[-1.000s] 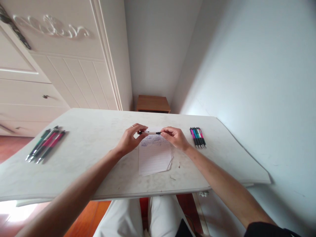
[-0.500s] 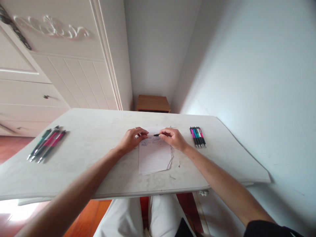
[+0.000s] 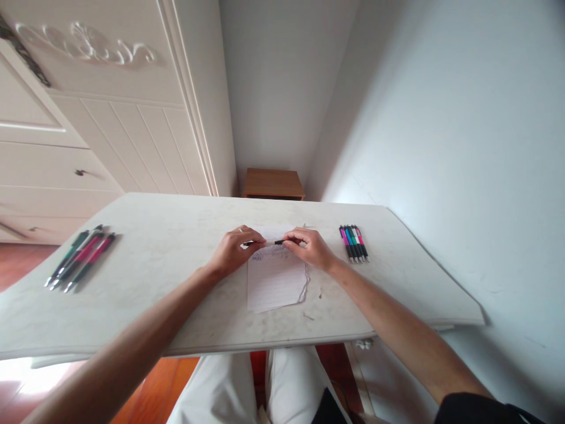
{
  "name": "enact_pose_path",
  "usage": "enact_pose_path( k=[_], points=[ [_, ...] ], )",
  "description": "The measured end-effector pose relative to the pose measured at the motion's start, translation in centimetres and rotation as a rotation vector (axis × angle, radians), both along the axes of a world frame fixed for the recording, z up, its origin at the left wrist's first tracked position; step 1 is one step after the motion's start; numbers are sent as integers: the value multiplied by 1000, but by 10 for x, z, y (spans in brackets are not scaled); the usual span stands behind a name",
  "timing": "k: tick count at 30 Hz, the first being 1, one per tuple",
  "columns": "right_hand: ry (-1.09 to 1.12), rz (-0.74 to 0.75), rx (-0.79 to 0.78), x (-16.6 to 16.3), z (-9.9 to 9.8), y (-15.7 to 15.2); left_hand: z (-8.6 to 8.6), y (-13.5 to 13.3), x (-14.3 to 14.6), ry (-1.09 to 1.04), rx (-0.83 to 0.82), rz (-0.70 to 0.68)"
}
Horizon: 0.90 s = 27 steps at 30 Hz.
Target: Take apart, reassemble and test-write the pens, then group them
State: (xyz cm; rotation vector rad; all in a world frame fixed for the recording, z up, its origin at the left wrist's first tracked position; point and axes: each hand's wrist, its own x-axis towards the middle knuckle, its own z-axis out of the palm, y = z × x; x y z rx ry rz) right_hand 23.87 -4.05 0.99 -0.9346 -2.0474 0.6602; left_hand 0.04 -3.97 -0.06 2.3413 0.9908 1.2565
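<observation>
Both my hands hold one pen (image 3: 271,242) level above the top of a lined sheet of paper (image 3: 276,280) with blue scribbles. My left hand (image 3: 233,250) pinches the pen's left end, fingers closed, a ring on one finger. My right hand (image 3: 309,247) pinches the right end, fingers curled. The hands are close together, with only a short stretch of the pen's white and black barrel showing between them.
A row of several pens (image 3: 354,244) lies on the white table (image 3: 154,294) to the right of my right hand. Another group of several pens (image 3: 79,259) lies at the far left. A white cabinet (image 3: 101,118) stands behind; a small wooden stand (image 3: 273,184) sits beyond the table.
My hands have drawn closer together along the pen and dropped slightly toward the paper; less of the barrel shows between them than a second ago.
</observation>
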Motion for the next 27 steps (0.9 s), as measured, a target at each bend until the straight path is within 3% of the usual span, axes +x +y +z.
enact_pose_path(
  k=[4,11,19,23,27],
  points=[
    [34,-20,-65,-2,1,-1,1,-3,2,-2,48,2],
    [167,-4,-431,0,4,-2,5,-7,0,105,299,-66],
    [315,57,-583,0,10,-3,16,-15,-2,267,442,-21],
    [357,71,-593,0,10,-3,14,-14,5,155,385,110],
    [365,9,-548,-1,11,-3,10,-9,8,-17,152,249]
  ],
)
